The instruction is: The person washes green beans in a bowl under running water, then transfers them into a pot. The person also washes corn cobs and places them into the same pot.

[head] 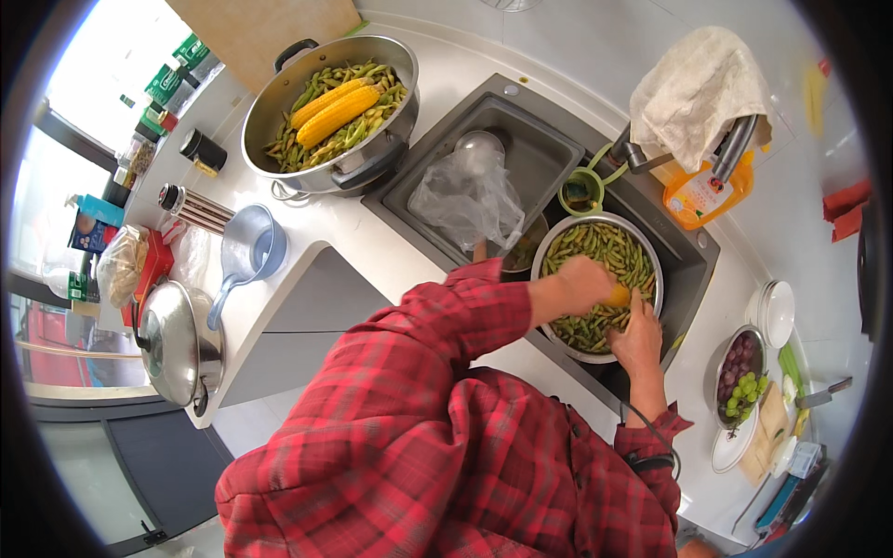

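My left hand (584,284) is closed, blurred, around an ear of yellow corn (619,296), whose end shows past the fingers. My right hand (638,340) comes in from the right. Its forefinger rests against that end of the corn, and its thumb dips among green edamame pods (600,240). Whether it grips the corn is hidden. Beneath both hands, a round stainless steel pot (659,261) full of pods stands in the dark grey sink (687,275). A second large steel pot (410,91) on the left counter holds pods and two ears of corn (338,117).
A grey tray insert (537,122) in the sink carries a clear plastic bag (467,199). A green strainer (582,190), a cloth-draped faucet (698,97) and an orange detergent bottle (708,195) stand behind. Left are a blue dipper (254,240) and lidded pot (178,342); right, grapes (743,397).
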Available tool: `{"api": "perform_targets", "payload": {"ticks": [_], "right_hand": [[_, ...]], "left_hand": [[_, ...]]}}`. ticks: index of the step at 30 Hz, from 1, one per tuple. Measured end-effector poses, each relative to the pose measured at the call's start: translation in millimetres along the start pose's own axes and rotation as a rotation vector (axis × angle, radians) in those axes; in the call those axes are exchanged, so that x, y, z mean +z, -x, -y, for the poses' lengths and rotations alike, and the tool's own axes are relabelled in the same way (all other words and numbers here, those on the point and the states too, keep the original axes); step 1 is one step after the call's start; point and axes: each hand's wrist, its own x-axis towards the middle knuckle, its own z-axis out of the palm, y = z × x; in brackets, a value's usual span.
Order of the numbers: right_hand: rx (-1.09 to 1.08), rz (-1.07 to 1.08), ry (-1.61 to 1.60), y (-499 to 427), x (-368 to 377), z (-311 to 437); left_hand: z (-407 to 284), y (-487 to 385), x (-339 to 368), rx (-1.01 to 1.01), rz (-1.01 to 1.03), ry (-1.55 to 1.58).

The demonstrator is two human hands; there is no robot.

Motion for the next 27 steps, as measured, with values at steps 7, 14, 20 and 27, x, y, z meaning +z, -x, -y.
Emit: {"api": "perform_targets", "payload": {"ticks": [7, 14, 20, 27], "right_hand": [[0.168, 0.149, -0.182, 63.5, 45.9, -31.6], [0.2, -0.064, -0.222, 87.0, 81.9, -41.4], [0.136, -0.106, -0.103, 89.5, 77.8, -30.9], [0.106, -0.156, -0.095, 88.8, 77.3, -31.0]], "left_hand": [[22.8, 83.1, -107.4, -0.137, -0.413, 0.152], [102.5, 194.2, -220.5, -0.306, -0.808, -0.089], [190.8, 265.8, -242.2, -0.754, -0.625, -0.072], [242.3, 295.9, -205.2, -0.908, -0.318, -0.044]]}}
